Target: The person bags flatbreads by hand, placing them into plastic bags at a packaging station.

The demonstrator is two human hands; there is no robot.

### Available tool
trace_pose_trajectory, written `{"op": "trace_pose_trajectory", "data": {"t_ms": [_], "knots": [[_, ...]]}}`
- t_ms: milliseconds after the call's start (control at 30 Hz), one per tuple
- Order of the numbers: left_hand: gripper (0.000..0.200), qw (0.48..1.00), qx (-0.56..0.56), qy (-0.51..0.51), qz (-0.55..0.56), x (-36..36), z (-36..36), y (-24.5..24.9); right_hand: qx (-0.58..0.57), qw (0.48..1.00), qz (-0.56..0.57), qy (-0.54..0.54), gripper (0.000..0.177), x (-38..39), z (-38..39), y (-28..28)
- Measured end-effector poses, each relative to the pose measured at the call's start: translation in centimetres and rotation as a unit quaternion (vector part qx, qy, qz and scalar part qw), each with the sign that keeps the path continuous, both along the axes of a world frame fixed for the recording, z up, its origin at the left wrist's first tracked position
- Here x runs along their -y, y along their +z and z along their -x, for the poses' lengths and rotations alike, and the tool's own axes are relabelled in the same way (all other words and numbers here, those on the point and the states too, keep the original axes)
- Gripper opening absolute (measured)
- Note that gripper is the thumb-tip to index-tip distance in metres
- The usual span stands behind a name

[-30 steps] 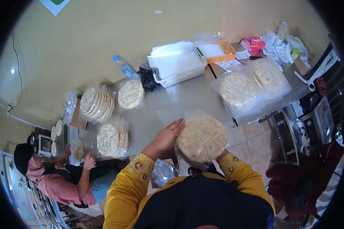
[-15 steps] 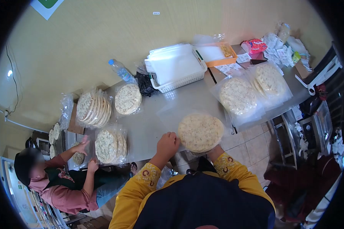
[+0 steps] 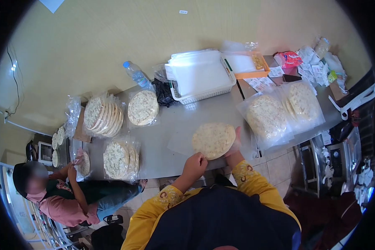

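Note:
A round, pale, speckled pizza base (image 3: 213, 141) is held up over the front of the steel table. My left hand (image 3: 194, 167) is closed, with its fingertips at the base's lower left edge. At the right edge, my right hand (image 3: 235, 145) grips the base from the side and behind, some of its fingers hidden. Clear plastic (image 3: 179, 141) shows faintly to the left of the base. Nearest on the right are bagged bases (image 3: 267, 116), with more bagged bases (image 3: 302, 101) beside them.
Bagged bases stand in a leaning row (image 3: 104, 116), a smaller stack (image 3: 121, 160) and singly (image 3: 143, 107) on the left. Behind are a water bottle (image 3: 136, 75), a white basket (image 3: 204, 93) of sheets and an orange tray (image 3: 254, 74). A co-worker (image 3: 62, 200) handles another base (image 3: 84, 163) at left.
The pizza base has tilted and shifted slightly left. My right hand has come up from beneath to its right edge; my left hand has moved lower right. The co-worker's hands have drawn together.

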State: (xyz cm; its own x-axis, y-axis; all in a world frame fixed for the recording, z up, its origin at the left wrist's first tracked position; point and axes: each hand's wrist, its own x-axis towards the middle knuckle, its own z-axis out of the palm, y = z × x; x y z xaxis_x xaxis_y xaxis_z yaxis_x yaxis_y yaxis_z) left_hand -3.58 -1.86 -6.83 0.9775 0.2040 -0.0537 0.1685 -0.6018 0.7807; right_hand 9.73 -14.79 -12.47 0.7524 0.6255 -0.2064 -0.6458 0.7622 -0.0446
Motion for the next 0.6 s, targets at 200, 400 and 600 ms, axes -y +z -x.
{"op": "trace_pose_trajectory", "data": {"t_ms": [200, 400, 600], "knots": [[0.016, 0.999, 0.029, -0.013, 0.037, 0.5, -1.4, 1.2, 0.010, 0.996, 0.072, 0.045, 0.052, -1.0, -1.0, -1.5], [0.015, 0.999, 0.017, -0.033, -0.003, -0.4, -1.5, 1.7, 0.148, 0.941, 0.227, 0.204, 0.053, -1.1, -1.7, -0.6], [0.010, 0.987, -0.019, -0.160, -0.005, 2.2, -1.6, 2.2, -0.125, 0.945, 0.108, 0.282, 0.046, -3.1, 1.6, -3.9]]}}
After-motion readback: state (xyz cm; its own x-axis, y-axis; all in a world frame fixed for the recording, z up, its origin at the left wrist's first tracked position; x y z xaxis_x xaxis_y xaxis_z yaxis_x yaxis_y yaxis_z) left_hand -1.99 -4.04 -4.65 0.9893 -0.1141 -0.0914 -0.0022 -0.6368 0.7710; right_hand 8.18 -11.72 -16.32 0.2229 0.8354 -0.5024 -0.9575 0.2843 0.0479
